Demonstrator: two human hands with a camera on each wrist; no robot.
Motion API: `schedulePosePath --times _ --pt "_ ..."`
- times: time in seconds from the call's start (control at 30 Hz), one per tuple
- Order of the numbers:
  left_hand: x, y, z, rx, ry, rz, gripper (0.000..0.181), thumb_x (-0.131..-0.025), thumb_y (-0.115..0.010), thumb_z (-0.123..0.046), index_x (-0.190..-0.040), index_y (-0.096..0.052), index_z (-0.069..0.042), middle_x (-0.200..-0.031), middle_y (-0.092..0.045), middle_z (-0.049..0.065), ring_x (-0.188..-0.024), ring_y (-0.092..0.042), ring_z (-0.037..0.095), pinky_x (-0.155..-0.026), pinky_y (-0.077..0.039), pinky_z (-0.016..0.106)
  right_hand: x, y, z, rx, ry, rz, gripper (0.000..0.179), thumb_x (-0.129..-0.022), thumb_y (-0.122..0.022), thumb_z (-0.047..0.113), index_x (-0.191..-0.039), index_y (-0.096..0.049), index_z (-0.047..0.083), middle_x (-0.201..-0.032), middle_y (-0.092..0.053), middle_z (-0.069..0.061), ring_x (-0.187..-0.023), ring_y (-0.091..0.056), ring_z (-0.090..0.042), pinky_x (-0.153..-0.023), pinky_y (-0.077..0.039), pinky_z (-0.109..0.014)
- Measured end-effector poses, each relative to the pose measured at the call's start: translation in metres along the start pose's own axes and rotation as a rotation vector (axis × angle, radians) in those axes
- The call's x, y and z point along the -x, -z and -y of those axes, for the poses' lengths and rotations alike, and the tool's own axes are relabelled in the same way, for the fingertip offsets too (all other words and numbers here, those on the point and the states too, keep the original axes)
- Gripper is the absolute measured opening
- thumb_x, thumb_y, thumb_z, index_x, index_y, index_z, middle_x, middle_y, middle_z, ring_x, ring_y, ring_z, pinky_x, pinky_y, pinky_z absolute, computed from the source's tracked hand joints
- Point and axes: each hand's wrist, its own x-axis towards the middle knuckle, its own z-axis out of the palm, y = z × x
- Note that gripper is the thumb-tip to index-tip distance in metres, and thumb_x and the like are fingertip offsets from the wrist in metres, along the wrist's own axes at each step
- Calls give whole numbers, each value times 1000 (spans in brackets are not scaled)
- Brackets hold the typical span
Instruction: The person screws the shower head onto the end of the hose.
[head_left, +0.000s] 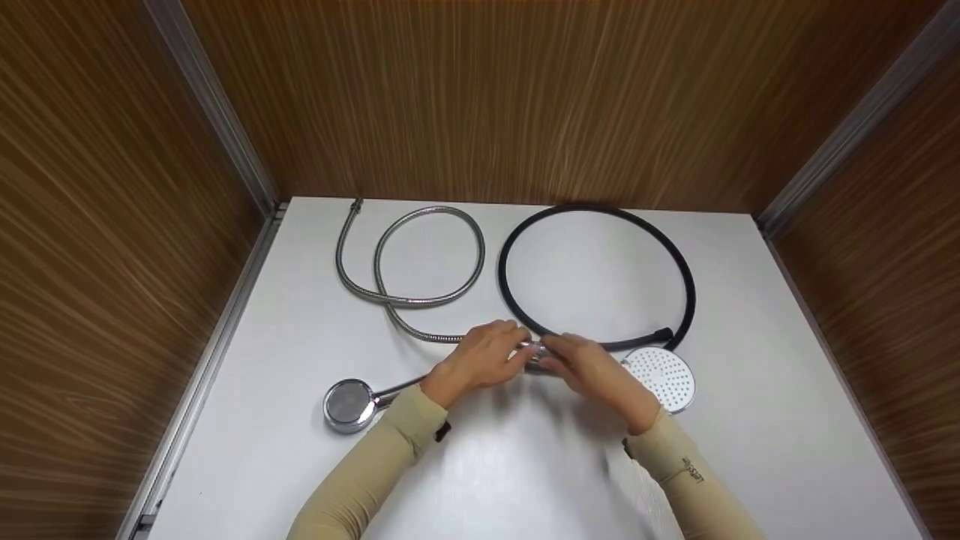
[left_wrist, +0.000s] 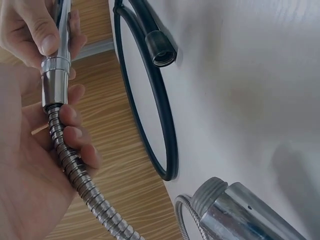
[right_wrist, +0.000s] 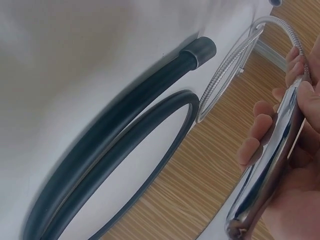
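My left hand (head_left: 484, 356) curls round the end of a ribbed metal shower hose (left_wrist: 82, 177), by its chrome nut (left_wrist: 56, 87). My right hand (head_left: 596, 371) grips the chrome handle (right_wrist: 277, 145) of a shower head whose round white face (head_left: 660, 379) shows beside my right wrist. Nut and handle stand in line and meet between the hands; how far they are screwed together I cannot tell. On the table below my left forearm lies a second chrome shower head (head_left: 349, 405), its threaded handle end (left_wrist: 210, 195) bare in the left wrist view.
A black hose (head_left: 691, 292) lies looped behind my right hand, one socket end (head_left: 663, 334) showing. Loops of the metal hose spread at the back left. The white table (head_left: 300, 480) is enclosed by wood-grain panels (head_left: 480, 97) at the back and sides.
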Motion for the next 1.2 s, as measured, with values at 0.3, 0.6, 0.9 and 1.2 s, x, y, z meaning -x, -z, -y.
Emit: schedulePosePath --times 0.3,0.6,0.9,1.2 --pt "2 1 3 -17 -88 -31 32 -110 -52 -40 -108 -67 -12 -90 -64 5 -79 -61 22 -68 -50 36 1 -1 0 -9 -45 23 19 -103 -68 20 -117 -71 8 -97 -73 -4 -87 -68 -18 -80 -59 -38" --pt "1 1 5 -39 -128 -48 31 -107 -56 -41 -109 -69 -14 -89 -65 5 -79 -64 23 -68 -51 37 1 -2 -1 -22 -55 49 19 -104 -66 20 -117 -70 8 -99 -73 -4 -90 -70 -19 -84 -59 -40" --pt "3 -1 4 -90 -123 -34 32 -105 -58 -44 -108 -69 -14 -88 -64 4 -78 -63 23 -67 -50 36 3 -10 -3 -7 0 20 9 -101 -70 17 -106 -69 11 -88 -68 -1 -80 -63 -14 -75 -57 -35" --pt "10 -11 4 -57 -71 98 31 -104 -61 -46 -109 -70 -17 -89 -68 4 -83 -65 22 -68 -50 34 17 -26 -4 -6 -4 49 18 -103 -68 18 -118 -72 10 -83 -63 3 -74 -56 -7 -70 -55 -27"
